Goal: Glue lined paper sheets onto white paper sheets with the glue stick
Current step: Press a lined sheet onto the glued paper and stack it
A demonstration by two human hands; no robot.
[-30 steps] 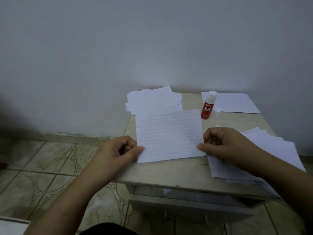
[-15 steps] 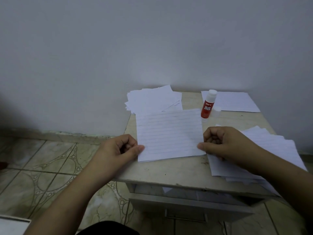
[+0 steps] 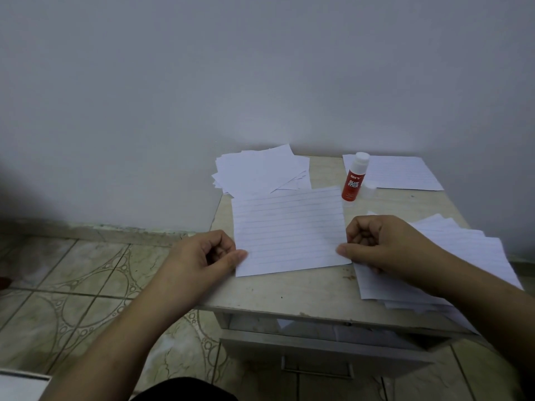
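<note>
A lined paper sheet (image 3: 289, 230) lies flat in the middle of the small table (image 3: 295, 293). My left hand (image 3: 202, 256) pinches its lower left edge, thumb on top and fingers curled. At the sheet's lower right edge my right hand (image 3: 382, 244) pinches it the same way. A red glue stick (image 3: 353, 179) with a white top stands upright just beyond the sheet's far right corner, and its clear cap (image 3: 369, 189) sits beside it. A stack of white sheets (image 3: 260, 169) lies at the table's far left.
A lined sheet (image 3: 405, 172) lies at the far right against the wall. A fanned pile of lined sheets (image 3: 463, 256) sits under my right forearm and overhangs the table's right front edge. A drawer (image 3: 318, 348) stands slightly open below. Tiled floor (image 3: 72, 285) lies to the left.
Both hands keep their pinch on the sheet's lower edges. The view has shifted slightly; nothing else has visibly moved.
</note>
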